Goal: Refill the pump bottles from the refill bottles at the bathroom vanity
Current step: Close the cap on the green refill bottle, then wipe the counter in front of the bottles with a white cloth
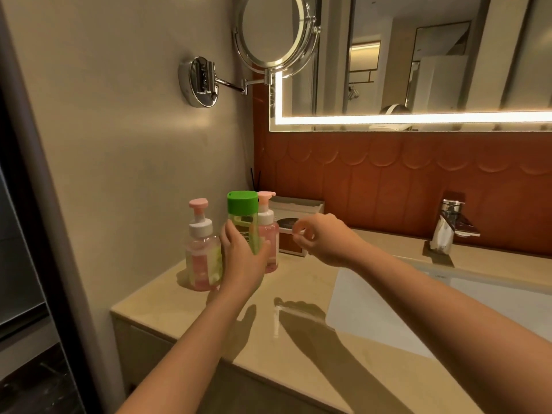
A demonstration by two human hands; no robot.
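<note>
My left hand [242, 258] grips a clear refill bottle [243, 225] with a green cap, held upright above the vanity counter [298, 348]. A pink pump bottle [203, 252] stands on the counter just left of it. A second pink pump bottle [267, 231] stands right behind it, partly hidden. My right hand [322, 239] hovers to the right of the green-capped bottle, fingers loosely curled, holding nothing that I can see.
A tray with small boxes [294, 225] sits at the back against the orange tiled wall. The white sink basin [418, 312] and chrome faucet [448, 225] lie to the right. A round swing-arm mirror [271, 31] hangs above. The wall closes off the left side.
</note>
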